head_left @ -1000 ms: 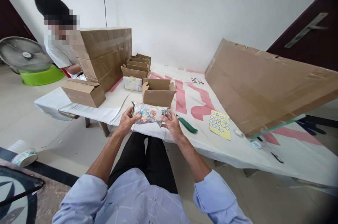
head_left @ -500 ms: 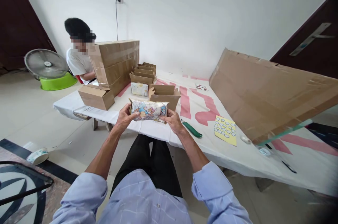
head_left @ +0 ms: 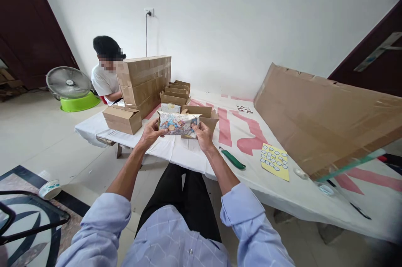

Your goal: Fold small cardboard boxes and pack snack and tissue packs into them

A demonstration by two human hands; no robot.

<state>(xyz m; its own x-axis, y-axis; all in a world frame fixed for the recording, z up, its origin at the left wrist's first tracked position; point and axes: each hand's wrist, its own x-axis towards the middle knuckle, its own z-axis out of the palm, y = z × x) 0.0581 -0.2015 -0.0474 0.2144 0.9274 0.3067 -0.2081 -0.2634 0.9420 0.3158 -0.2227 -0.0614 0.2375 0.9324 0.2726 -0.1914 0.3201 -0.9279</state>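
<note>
A soft packet (head_left: 177,123) with a colourful cartoon print is held level above the table's near edge. My left hand (head_left: 150,133) pinches its left end, thumb on the front. At the other end my right hand (head_left: 203,135) grips it the same way. Just behind the packet stands an open cardboard box (head_left: 210,123) with its flaps up, partly hidden by the packet and my right hand. A second pale packet (head_left: 170,108) shows behind, in front of a row of open boxes (head_left: 174,98).
Taped cartons (head_left: 147,78) are stacked at the left, with a closed box (head_left: 124,120) before them. A green cutter (head_left: 232,159) and a yellow sticker sheet (head_left: 274,161) lie to the right. A large cardboard panel (head_left: 326,120) leans there. Behind the stack sits a person (head_left: 102,80).
Both hands have lifted the packet a little and moved it away from me, so it covers more of the open box and the pale packet. The camera view has shifted slightly.
</note>
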